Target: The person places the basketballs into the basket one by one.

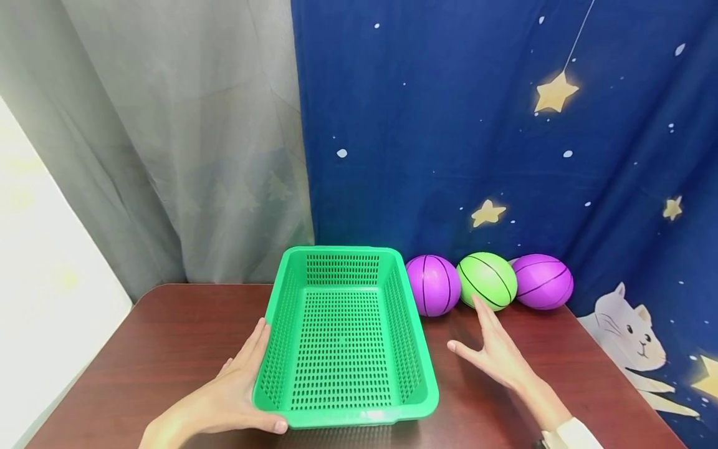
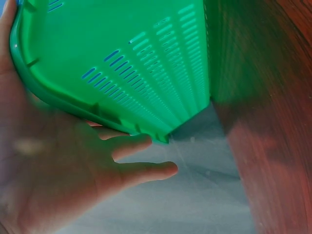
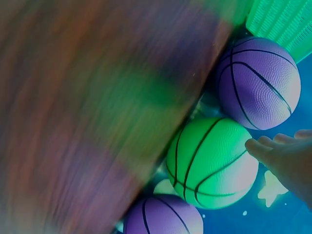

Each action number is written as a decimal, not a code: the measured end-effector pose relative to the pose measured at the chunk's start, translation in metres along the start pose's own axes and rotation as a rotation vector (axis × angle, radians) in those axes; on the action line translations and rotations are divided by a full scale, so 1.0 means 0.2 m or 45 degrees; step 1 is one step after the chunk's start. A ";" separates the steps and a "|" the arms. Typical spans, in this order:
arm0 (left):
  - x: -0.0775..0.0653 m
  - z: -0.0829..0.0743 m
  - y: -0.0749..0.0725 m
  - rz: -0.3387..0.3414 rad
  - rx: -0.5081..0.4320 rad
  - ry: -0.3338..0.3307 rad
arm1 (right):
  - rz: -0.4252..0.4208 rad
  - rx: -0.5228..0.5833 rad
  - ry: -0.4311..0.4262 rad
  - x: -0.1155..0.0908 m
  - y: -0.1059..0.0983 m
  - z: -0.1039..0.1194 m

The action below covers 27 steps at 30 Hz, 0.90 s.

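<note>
three balls line up on the surface (image 1: 168, 337) to the right of the green basket (image 1: 336, 416), level with its far end: the inner purple ball (image 1: 432, 285) just beside the basket's right wall, the green ball (image 1: 487, 277) next out, and the outer purple ball (image 1: 543, 282) farthest from the basket. the basket itself sits mouth up with nothing inside.

the left hand (image 1: 224, 396) rests along the basket's left side, fingers straight and spread, thumb at the near rim; it seems to steady rather than clamp. the right hand (image 1: 496, 352) is off to the basket's right, thumb held wide of the fingers, gripping nothing; it overlaps the edge of the green ball in the head view, though i cannot tell whether it touches.

the step in hand looks like a reach for the green ball. to do it well, the fingers probably want to pass the ball's widest part (a smooth round thing slips out of a shallow hold) before they curl. a shove away from the basket would likely roll it into the outer purple ball, and a sweep towards the basket may nudge the inner one, so coming down from above seems safest. light pressure from the left hand should be enough to steady the basket against a bump on its right wall.
</note>
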<state>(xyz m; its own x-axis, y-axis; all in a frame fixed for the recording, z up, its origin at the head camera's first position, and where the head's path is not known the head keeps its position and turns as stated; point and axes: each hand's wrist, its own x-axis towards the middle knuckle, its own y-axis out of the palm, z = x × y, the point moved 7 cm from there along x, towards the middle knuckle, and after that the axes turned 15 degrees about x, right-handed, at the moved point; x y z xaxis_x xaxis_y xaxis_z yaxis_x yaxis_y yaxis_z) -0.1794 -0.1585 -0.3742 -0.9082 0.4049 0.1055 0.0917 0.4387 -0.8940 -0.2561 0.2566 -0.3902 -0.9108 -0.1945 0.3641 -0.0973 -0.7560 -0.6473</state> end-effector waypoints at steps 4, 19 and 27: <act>0.00 0.01 0.00 0.009 -0.017 -0.005 | -0.058 0.065 0.073 0.05 0.04 -0.02; -0.01 0.01 0.01 0.011 -0.034 0.026 | -0.414 0.267 0.043 0.23 0.11 0.00; 0.00 0.00 0.01 0.030 -0.059 0.034 | -0.466 0.222 0.051 0.29 0.11 -0.01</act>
<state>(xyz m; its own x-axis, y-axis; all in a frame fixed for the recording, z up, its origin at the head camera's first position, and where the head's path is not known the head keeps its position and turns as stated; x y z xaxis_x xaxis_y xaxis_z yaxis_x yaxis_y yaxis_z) -0.1801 -0.1576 -0.3762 -0.8946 0.4364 0.0966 0.1324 0.4653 -0.8752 -0.3114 0.2302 -0.3853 -0.8438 0.1289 0.5209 -0.3515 -0.8663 -0.3550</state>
